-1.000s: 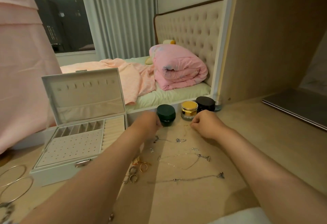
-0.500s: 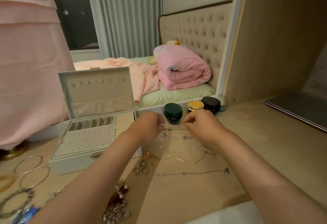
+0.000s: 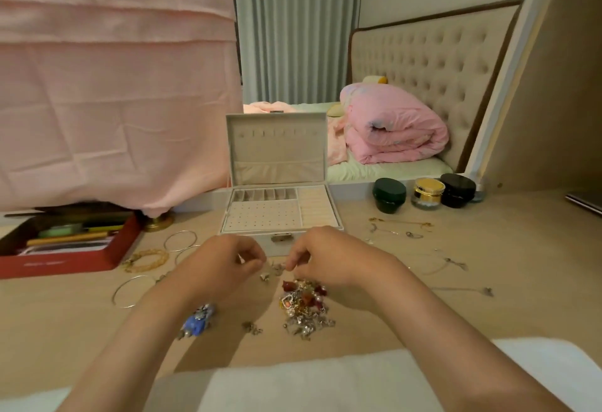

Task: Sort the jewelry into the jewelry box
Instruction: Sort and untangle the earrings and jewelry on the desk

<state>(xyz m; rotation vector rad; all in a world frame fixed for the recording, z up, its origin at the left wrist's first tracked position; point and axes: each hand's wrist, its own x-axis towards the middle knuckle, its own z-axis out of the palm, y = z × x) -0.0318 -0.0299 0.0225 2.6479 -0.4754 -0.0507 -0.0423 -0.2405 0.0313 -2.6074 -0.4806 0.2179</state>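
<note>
The white jewelry box (image 3: 250, 238) stands open in the middle of the desk, lid up, its compartments bare. Just in front of its clasp, my left hand (image 3: 224, 261) and right hand (image 3: 321, 257) are close together with fingers curled. My right fingertips pinch a small silver piece (image 3: 278, 269); whether my left pinch holds anything is hidden. Below my hands lies a pile of charms (image 3: 304, 304) with red stones, and a blue piece (image 3: 198, 320) sits near my left wrist.
Silver bangles (image 3: 180, 240) and a yellow bead bracelet (image 3: 148, 260) lie to the left, thin chains (image 3: 400, 222) to the right. A red tray (image 3: 58, 261) sits far left. A green jar (image 3: 389, 195), gold jar (image 3: 428, 193) and black jar (image 3: 457, 190) stand at the back right.
My hands have left the chains by the jars and moved left to the small pieces in front of the box. The view has swung left, putting the box in the centre.
</note>
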